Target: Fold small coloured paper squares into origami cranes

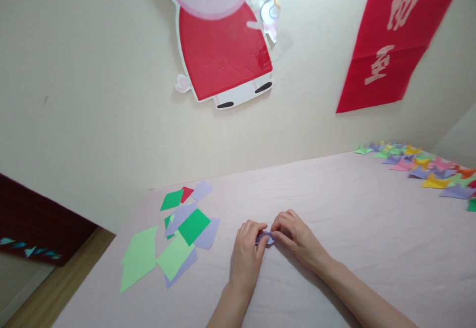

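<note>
A small folded piece of lavender paper [265,238] lies on the pale pink table [353,229], pinched between both hands. My left hand [247,253] curls its fingers over the paper's left side. My right hand [295,238] grips the paper's right side with bent fingers. Most of the paper is hidden under the fingertips.
Loose flat sheets [174,241] in green, lavender and red lie spread at the table's left. Several finished folded paper shapes [427,169] in mixed colours sit at the far right. A cartoon cut-out [223,45] and a red banner [394,40] hang on the wall behind.
</note>
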`<state>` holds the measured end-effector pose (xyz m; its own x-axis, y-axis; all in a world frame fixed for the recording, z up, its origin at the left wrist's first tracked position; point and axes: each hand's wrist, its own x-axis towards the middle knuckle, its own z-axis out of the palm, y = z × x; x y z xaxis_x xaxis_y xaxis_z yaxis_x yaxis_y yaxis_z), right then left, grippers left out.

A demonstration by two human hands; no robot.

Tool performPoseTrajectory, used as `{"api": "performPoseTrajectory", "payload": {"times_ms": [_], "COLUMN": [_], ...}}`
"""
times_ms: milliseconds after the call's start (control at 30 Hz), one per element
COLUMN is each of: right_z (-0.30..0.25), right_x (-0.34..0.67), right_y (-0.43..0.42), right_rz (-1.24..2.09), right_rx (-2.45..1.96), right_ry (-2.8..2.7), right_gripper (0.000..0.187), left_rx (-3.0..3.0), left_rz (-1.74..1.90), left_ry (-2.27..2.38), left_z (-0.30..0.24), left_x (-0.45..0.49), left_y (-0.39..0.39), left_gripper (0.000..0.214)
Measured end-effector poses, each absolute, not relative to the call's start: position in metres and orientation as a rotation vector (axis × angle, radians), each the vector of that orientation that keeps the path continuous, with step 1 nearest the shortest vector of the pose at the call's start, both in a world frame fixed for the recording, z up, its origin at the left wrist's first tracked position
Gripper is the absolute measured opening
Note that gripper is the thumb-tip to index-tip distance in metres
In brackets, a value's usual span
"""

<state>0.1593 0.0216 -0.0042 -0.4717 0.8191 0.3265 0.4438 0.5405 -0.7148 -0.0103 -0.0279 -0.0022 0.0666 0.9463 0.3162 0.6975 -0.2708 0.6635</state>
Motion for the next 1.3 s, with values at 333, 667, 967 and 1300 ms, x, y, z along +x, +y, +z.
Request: {"api": "performPoseTrajectory", "payload": {"times_ms": [333, 667, 967, 1300], "right_z": [-0.006, -0.008, -0.007, -0.003], "right_x": [0.161, 0.162, 0.167, 0.150], "right_y": [0.023, 0.024, 0.027, 0.013], "right_rz": [0.758, 0.733, 0.757, 1.210], "right_rx": [-0.986, -0.960, -1.012, -1.084], "right_ry": [-2.079, -2.068, -1.996, -1.607], "right_gripper": [0.017, 0.014, 0.016, 0.032], "left_rx": [1.929, 1.997, 1.977, 1.941], "left_rz": [1.044, 1.013, 1.027, 1.245], "left_ry": [1.678, 1.717, 1.737, 1.791], "left_z": [0.000, 0.003, 0.005, 0.013], "left_x": [-0.013, -0.014, -0.018, -0.011], "left_y": [-0.028, -0.027, -0.028, -0.030], "left_gripper": [0.011, 0.011, 0.018, 0.017]}}
